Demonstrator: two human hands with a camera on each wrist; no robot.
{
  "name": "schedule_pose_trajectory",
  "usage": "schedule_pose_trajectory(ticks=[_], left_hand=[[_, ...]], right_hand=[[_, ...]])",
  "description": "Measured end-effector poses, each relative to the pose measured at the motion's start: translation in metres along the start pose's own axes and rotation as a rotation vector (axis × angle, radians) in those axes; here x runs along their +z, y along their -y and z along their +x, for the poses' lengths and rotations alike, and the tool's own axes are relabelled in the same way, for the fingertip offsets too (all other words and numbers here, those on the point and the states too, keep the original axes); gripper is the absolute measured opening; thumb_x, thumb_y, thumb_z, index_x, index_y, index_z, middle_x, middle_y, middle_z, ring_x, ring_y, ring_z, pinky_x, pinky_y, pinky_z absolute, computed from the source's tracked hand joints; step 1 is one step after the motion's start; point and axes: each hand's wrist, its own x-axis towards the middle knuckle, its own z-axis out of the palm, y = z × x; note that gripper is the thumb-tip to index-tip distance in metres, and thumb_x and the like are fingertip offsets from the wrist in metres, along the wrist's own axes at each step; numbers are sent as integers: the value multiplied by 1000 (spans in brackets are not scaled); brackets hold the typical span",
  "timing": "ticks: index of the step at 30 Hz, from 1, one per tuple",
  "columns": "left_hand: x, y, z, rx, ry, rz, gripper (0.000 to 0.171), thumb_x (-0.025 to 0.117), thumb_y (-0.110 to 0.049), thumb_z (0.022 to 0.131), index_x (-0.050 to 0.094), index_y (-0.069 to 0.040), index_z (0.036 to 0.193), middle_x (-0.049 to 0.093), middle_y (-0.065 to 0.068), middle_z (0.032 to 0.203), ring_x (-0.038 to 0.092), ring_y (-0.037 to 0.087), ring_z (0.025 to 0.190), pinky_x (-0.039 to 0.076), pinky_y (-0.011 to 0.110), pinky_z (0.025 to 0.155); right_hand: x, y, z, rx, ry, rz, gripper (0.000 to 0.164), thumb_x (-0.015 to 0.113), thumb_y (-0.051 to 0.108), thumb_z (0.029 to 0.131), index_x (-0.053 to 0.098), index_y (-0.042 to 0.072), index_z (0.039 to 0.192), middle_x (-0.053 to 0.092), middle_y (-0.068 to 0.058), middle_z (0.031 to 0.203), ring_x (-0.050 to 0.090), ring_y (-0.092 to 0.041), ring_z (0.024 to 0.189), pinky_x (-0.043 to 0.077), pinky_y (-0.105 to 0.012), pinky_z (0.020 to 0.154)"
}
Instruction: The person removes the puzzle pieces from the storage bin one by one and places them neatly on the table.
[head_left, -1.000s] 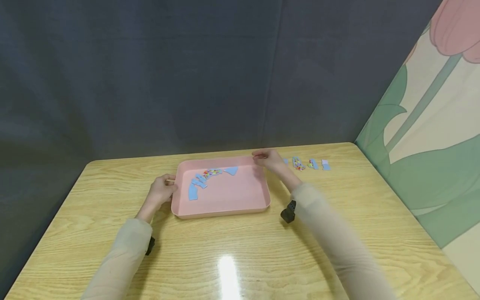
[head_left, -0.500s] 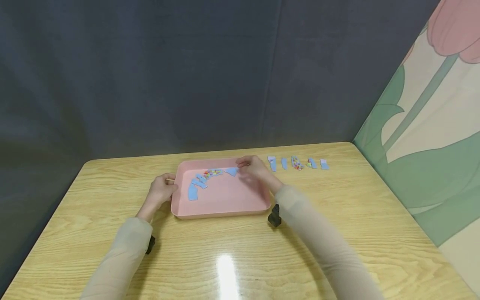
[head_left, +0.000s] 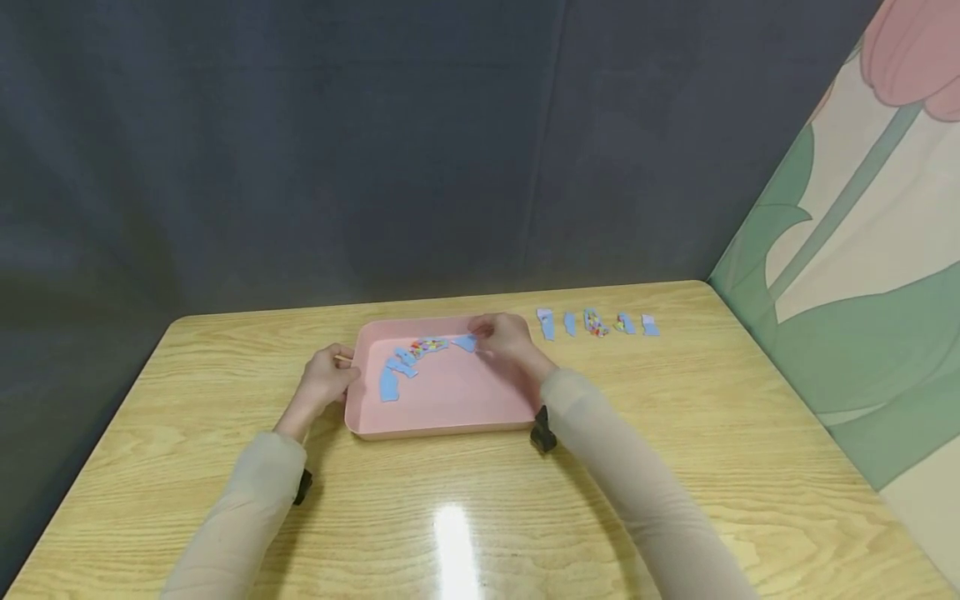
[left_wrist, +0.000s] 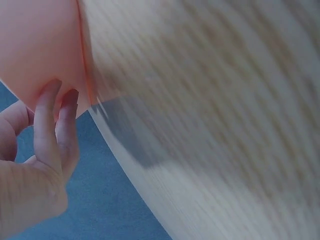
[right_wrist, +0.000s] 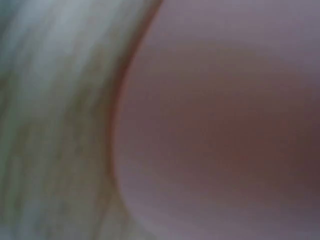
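The pink tray (head_left: pixel 450 396) sits on the wooden table. My left hand (head_left: pixel 324 379) grips its left wall; in the left wrist view the fingers (left_wrist: pixel 47 125) press against the tray's outer side. My right hand (head_left: pixel 506 337) is over the tray's back right part, fingertips bent down at the edge of a flat blue triangular piece (head_left: pixel 463 342). What lies under those fingertips is hidden, and I cannot tell if they pinch a piece. Left of it, a multicoloured piece (head_left: pixel 431 345) and several blue pieces (head_left: pixel 388 385) form a curved row. The right wrist view shows only blurred tray and table.
On the table right of the tray lies a row of several flat pieces, among them a blue one with a pale top (head_left: pixel 546 324) and a multicoloured one (head_left: pixel 596 323). A dark curtain (head_left: pixel 360 167) hangs behind the table's back edge; a flower-patterned cloth (head_left: pixel 862 333) is at right.
My right hand has moved left from the tray's back right corner to the blue triangular piece, uncovering the pieces behind the forearm. My left hand has stayed at the tray's left wall.
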Motion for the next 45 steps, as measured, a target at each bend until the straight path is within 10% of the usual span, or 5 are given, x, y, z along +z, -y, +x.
schedule_pose_trajectory(ticks=[23,38,45], left_hand=[[0,-4,1,9,19,-36,40,48,-5,91,44,8,129,55,26,115,62,21,84,55,25,60],[0,-3,-2,5,19,-30,41,47,-5,91,43,8,130,55,27,118,62,21,84,54,24,59],[-1,2,-5,-6,21,-35,41,48,-6,92,43,8,130,54,25,116,61,21,85,54,25,60]], right_hand=[[6,0,0,-149,55,-128,30,70,4,82,68,-3,111,67,-16,119,58,-29,118,44,-39,105],[2,-5,0,-63,-51,-94,14,70,10,85,72,4,97,72,-9,100,63,-20,90,51,-30,83],[-14,-4,-13,-37,47,81,17,63,12,89,69,1,101,69,-15,102,62,-18,82,49,-22,67]])
